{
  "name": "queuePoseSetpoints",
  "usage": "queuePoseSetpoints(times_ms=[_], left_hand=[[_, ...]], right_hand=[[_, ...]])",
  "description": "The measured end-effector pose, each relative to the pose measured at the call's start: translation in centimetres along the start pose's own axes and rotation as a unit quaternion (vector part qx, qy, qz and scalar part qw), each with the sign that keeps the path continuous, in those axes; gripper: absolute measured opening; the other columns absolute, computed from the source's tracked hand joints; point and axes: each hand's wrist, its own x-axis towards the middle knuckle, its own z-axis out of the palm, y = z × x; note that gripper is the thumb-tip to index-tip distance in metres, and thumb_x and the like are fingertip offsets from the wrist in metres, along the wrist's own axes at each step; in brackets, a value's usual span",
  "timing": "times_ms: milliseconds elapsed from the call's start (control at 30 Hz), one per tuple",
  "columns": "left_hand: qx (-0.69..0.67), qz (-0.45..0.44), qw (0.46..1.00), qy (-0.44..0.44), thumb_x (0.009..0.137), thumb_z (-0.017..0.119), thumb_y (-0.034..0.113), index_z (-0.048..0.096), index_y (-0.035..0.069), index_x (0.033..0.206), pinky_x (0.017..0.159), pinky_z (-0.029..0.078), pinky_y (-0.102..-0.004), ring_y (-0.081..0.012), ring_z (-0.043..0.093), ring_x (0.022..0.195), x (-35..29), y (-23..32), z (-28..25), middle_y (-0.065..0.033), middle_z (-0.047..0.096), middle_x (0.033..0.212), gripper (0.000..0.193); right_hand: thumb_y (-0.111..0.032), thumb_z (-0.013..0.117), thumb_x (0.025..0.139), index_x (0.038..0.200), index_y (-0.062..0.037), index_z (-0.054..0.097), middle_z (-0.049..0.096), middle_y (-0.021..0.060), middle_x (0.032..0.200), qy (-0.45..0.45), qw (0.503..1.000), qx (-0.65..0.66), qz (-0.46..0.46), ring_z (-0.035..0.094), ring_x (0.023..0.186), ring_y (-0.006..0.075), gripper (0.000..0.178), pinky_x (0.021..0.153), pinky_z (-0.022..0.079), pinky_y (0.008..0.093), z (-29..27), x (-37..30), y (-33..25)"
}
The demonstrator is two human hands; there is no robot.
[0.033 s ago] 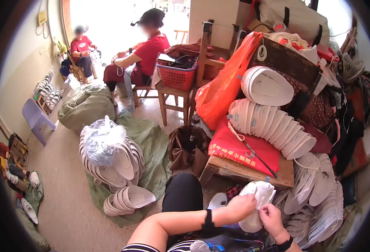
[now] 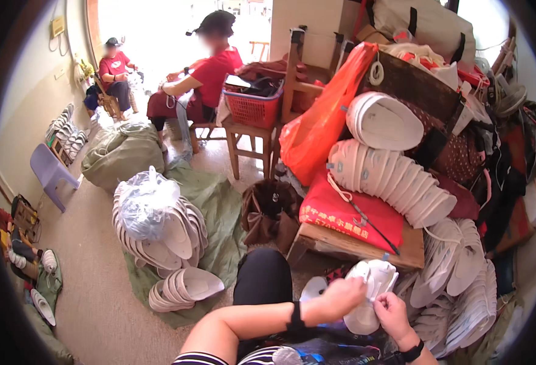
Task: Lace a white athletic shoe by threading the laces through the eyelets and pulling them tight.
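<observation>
In the head view, the white shoe (image 2: 360, 320) is in the lower right of the frame, just below a wooden stool (image 2: 411, 248). The left hand (image 2: 342, 299) lies over the shoe's left side with its fingers curled in; what its fingertips hold, I cannot tell. The right hand (image 2: 394, 313) has thumb and forefinger pressed together, pinching a small white part near the shoe's middle.

On the stool lies a red bag (image 2: 341, 216), with a row of nested white shoes (image 2: 395, 182) leaning above it. More white shoes (image 2: 470, 310) are piled at the lower right. An orange bag (image 2: 319, 134) hangs at upper centre, right of a red basket (image 2: 252, 111). A brown bag (image 2: 260, 230) stands near the middle. Left of it, a clear plastic bag (image 2: 148, 210) tops stacked shoes (image 2: 157, 252) on a green cloth (image 2: 222, 210). A purple chair (image 2: 50, 165) stands at far left. Two people in red shirts, one nearer (image 2: 217, 76) and one farther (image 2: 114, 68), sit at upper left.
</observation>
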Motion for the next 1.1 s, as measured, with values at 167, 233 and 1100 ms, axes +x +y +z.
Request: queuePoseSetpoints(times_ms=[167, 233, 1100], left_hand=[[0.217, -0.114, 0.967, 0.068, 0.073, 0.061, 0.015, 0.055, 0.012, 0.071, 0.055, 0.046, -0.0343, -0.0222, 0.055, 0.07, -4.4, -8.8, -5.5, -0.0053, 0.051, 0.073, 0.007], [0.338, -0.186, 0.91, 0.154, 0.071, 0.063, 0.016, 0.055, 0.012, 0.07, 0.06, 0.047, -0.0372, -0.0245, 0.054, 0.072, -7.4, -14.6, -8.6, -0.0074, 0.052, 0.077, 0.009], [-0.573, -0.53, 0.129, 0.612, 0.099, 0.036, 0.014, 0.039, 0.008, 0.07, 0.041, 0.022, -0.0283, -0.0139, 0.021, 0.043, -31.1, -29.6, -19.5, 0.0014, 0.027, 0.057, 0.03]], right_hand=[[-0.012, 0.064, 0.09, 0.092, -0.0013, 0.06, 0.061, 0.0057, 0.072, -0.025, 0.999, -0.015, 0.041, 0.058, 0.064, 0.013, 0.012, 0.059, 0.048, 0.029, -0.5, -0.5, -0.7], [-0.012, 0.063, 0.091, 0.093, -0.0011, 0.059, 0.061, 0.006, 0.072, -0.018, 0.999, -0.017, 0.042, 0.059, 0.064, 0.014, 0.012, 0.06, 0.048, 0.0293, -0.5, -0.7, -0.4], [-0.02, 0.063, 0.081, 0.081, -0.0054, 0.071, 0.064, 0.0193, 0.07, 0.039, 0.94, -0.236, 0.241, 0.064, 0.068, 0.0358, 0.017, 0.061, 0.05, 0.0433, -13.4, -8.0, 18.5]])
